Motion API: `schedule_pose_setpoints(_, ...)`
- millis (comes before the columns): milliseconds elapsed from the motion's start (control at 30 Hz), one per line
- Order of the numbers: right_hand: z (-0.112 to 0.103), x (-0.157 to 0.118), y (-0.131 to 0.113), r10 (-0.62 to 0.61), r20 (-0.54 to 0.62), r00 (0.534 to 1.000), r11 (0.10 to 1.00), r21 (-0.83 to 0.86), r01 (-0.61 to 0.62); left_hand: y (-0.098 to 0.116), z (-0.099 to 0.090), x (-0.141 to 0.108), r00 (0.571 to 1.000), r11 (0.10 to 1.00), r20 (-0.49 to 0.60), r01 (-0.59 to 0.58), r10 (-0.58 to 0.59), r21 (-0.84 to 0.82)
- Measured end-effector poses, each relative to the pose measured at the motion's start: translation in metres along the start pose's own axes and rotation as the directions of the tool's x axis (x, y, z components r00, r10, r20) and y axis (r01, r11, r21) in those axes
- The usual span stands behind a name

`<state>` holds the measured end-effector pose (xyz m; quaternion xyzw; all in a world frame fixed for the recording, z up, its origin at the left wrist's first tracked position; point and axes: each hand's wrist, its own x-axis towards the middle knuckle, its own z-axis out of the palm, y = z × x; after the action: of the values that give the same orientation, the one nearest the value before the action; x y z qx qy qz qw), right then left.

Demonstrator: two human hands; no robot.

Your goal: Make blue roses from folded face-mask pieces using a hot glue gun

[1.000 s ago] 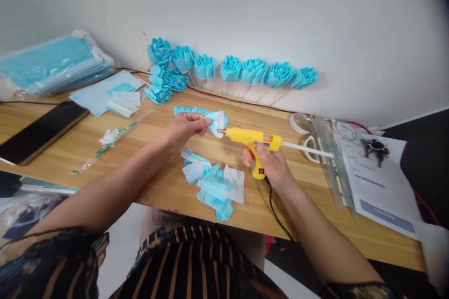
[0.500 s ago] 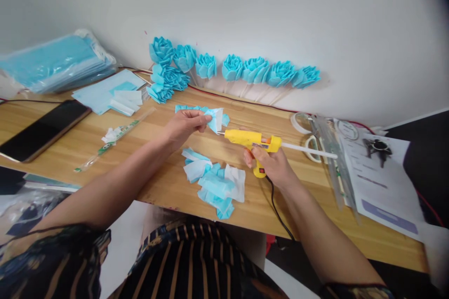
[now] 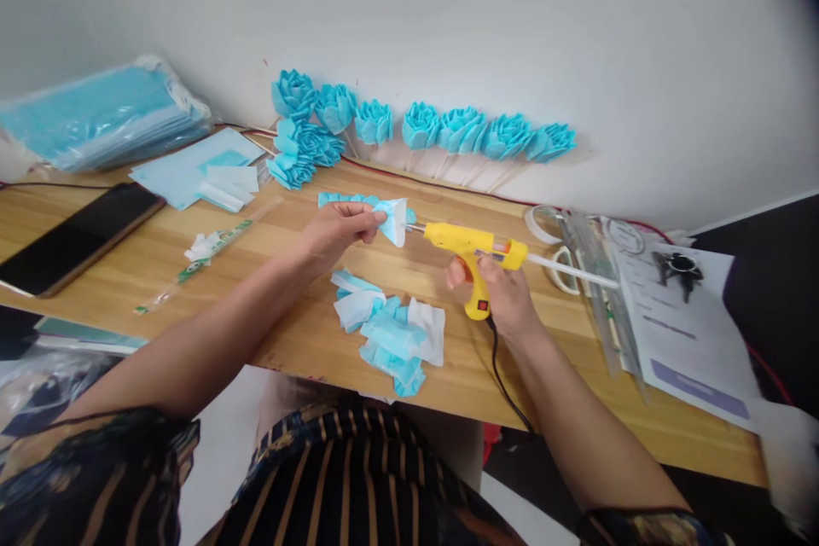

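Between finger and thumb, my left hand point(image 3: 345, 229) pinches a small blue-and-white fabric petal point(image 3: 395, 222), its white side facing right. My right hand point(image 3: 502, 294) is wrapped round the handle of a yellow hot glue gun point(image 3: 461, 241). The metal nozzle points left, close to the petal's right edge; I cannot tell whether they touch. A white glue stick point(image 3: 569, 270) sticks out of the gun's back. Below the hands lies a loose pile of blue and white fabric pieces point(image 3: 393, 333). Behind my left hand is a row of blue petals point(image 3: 333, 199), partly hidden.
Several blue fabric flowers point(image 3: 461, 130) on sticks lean against the wall. On the left are a bag of blue masks point(image 3: 95, 115), cut sheets point(image 3: 185, 162) and a phone point(image 3: 83, 237). Tape point(image 3: 543, 224), scissors point(image 3: 564, 270), keys point(image 3: 679, 266) and a printed paper point(image 3: 682, 333) lie right. The gun's cord point(image 3: 502, 375) runs off the front edge.
The glue gun in my right hand has shifted right and slightly up, its nozzle moving from the petal's lower edge to its right side. My left hand keeps its pinch.
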<state>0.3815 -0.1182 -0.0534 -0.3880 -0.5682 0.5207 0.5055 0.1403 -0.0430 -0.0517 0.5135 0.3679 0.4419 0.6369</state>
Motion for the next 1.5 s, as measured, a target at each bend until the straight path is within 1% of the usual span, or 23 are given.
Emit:
schedule_pose_setpoints(100,0.0,0.0,0.002,0.014,-0.002,1.0,1.0,-0.009,-0.014,0.001,0.0,0.0,0.999,1.0,0.04,0.004,-0.004,0.005)
schedule_pose_setpoints(200,0.0,0.0,0.003,0.021,0.021,1.0,1.0,-0.008,-0.021,0.0,0.0,0.0,0.998,1.0,0.061,0.012,-0.011,-0.009)
schedule_pose_setpoints(333,0.0,0.0,0.004,0.024,0.038,0.999,1.0,-0.003,-0.023,-0.001,0.0,0.0,0.998,1.0,0.065,0.023,-0.022,-0.009)
schedule_pose_setpoints(733,0.003,0.0,0.002,0.065,0.026,0.998,0.998,0.005,-0.065,-0.003,-0.001,0.001,0.998,1.0,0.062,0.014,-0.013,-0.027)
schedule_pose_setpoints(833,0.001,-0.001,0.006,0.053,0.03,0.998,0.999,0.003,-0.053,-0.002,0.0,0.001,0.998,0.999,0.062,0.02,-0.017,-0.039)
schedule_pose_setpoints(967,-0.002,0.0,0.008,0.034,0.029,0.999,0.998,-0.051,-0.032,0.001,0.001,0.0,0.998,0.998,0.063,0.036,-0.033,-0.056)
schedule_pose_setpoints(1067,-0.004,0.002,0.005,-0.012,0.014,1.0,0.991,-0.13,0.013,0.001,0.0,0.0,0.997,0.996,0.068,0.05,-0.045,-0.078)
schedule_pose_setpoints(1133,-0.006,0.002,0.001,-0.031,-0.007,1.0,0.989,-0.147,0.03,0.0,-0.001,0.0,0.996,0.994,0.074,0.055,-0.048,-0.098)
schedule_pose_setpoints(1267,-0.006,0.001,-0.003,-0.012,-0.037,0.999,0.997,-0.076,0.009,-0.002,-0.001,0.0,0.995,0.993,0.082,0.059,-0.051,-0.1)
schedule_pose_setpoints(1500,-0.001,-0.002,0.004,0.02,0.028,0.999,0.999,-0.031,-0.019,-0.002,0.002,0.0,0.992,0.995,0.101,0.082,-0.075,-0.062)
